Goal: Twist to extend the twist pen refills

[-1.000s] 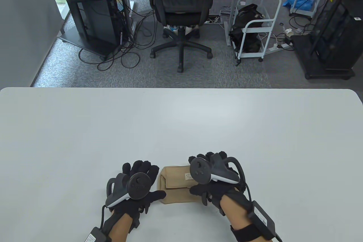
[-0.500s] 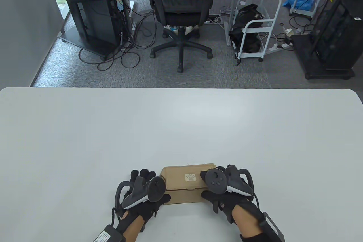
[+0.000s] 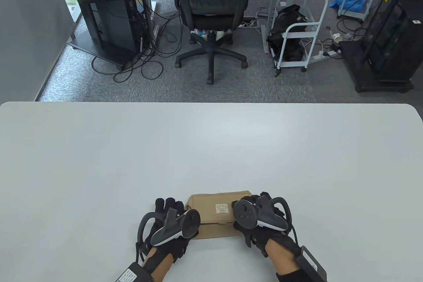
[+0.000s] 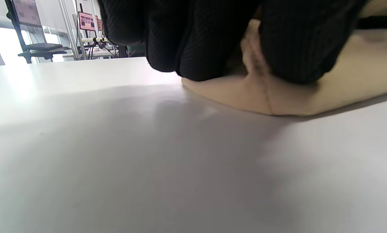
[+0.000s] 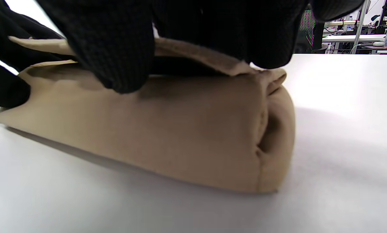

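Tan fabric pouch (image 3: 216,216) lies flat on the white table (image 3: 211,149), close to the near edge and about midway along it, long side running left to right. We see a flap folded over its top with a small pale label (image 3: 222,208) on it. No pens show in any view; we cannot tell what the pouch holds. Left hand (image 3: 172,225) sits at the pouch's left end, tracker (image 3: 176,225) on its back tilted toward the pouch. In the left wrist view the gloved fingers (image 4: 193,38) curl down onto the pouch's end (image 4: 277,97), thumb on the near side and the others behind, pressing the fabric where it meets the table; we read this as fingers closed in a grip on that end. Right hand (image 3: 261,222) sits at the pouch's right end, its tracker (image 3: 256,216) covering part of the flap from above. In the right wrist view the thumb (image 5: 115,55) presses on the pouch's front face just under the flap edge, and the other fingers (image 5: 255,35) lie over the top of the flap (image 5: 199,55), so the flap edge is pinched between them; the pouch (image 5: 180,129) rests on the table with its folded right end facing the camera. Both hands touch the pouch, one at each end. Beyond the far edge of the table: an office chair (image 3: 213,14), a white cart (image 3: 297,30) and a dark equipment rack (image 3: 109,17) on grey carpet.
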A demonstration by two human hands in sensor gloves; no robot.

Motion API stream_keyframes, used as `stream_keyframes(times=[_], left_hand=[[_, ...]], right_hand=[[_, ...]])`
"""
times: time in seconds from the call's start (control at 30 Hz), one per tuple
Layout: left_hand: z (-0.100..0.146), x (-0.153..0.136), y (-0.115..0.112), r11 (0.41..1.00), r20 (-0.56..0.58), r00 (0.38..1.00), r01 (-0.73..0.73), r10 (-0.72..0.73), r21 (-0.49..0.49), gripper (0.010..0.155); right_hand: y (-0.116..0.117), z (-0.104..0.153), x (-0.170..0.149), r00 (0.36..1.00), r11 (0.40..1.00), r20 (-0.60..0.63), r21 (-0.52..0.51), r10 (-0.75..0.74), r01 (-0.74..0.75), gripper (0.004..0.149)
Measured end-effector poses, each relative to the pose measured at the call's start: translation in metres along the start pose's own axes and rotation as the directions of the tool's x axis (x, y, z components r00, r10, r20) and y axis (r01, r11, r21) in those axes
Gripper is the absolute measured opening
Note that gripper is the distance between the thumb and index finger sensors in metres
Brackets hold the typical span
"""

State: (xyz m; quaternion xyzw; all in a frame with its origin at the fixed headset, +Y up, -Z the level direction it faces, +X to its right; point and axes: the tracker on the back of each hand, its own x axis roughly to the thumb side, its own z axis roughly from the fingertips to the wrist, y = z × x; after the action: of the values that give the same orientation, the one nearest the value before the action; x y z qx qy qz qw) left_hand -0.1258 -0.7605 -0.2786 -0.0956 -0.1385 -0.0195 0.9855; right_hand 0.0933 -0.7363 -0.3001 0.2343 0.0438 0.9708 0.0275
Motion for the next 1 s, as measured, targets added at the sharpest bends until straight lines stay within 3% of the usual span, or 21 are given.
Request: stream_keyframes(times=[0.4,0.73,0.87,0.9,1.0], left_hand=[[-0.001,0.001,0.001,1.000,-0.013,1.000,0.003,-0.003,-0.017,0.069],[-0.003,0.003,0.001,0.998,-0.034,0.999,-0.001,-0.001,-0.060,0.068],[-0.004,0.003,0.001,0.997,-0.043,0.999,-0.009,0.006,-0.074,0.067],[-0.004,0.003,0.001,0.997,-0.043,0.999,-0.012,0.009,-0.075,0.067],[-0.004,0.002,0.001,0.997,-0.045,0.999,-0.021,0.017,-0.080,0.067]], right_hand=[[-0.003,-0.010,0.000,0.999,0.996,-0.004,-0.079,0.034,-0.034,0.047],[-0.019,-0.038,-0.009,1.000,1.000,-0.020,-0.009,-0.006,0.006,0.044],[-0.033,-0.045,-0.024,0.992,0.993,-0.071,-0.074,-0.101,0.095,0.045],[-0.038,-0.044,-0.029,0.987,0.980,-0.102,-0.170,-0.122,0.103,0.046],[-0.043,-0.044,-0.038,0.970,0.947,-0.161,-0.295,-0.182,0.128,0.052]])
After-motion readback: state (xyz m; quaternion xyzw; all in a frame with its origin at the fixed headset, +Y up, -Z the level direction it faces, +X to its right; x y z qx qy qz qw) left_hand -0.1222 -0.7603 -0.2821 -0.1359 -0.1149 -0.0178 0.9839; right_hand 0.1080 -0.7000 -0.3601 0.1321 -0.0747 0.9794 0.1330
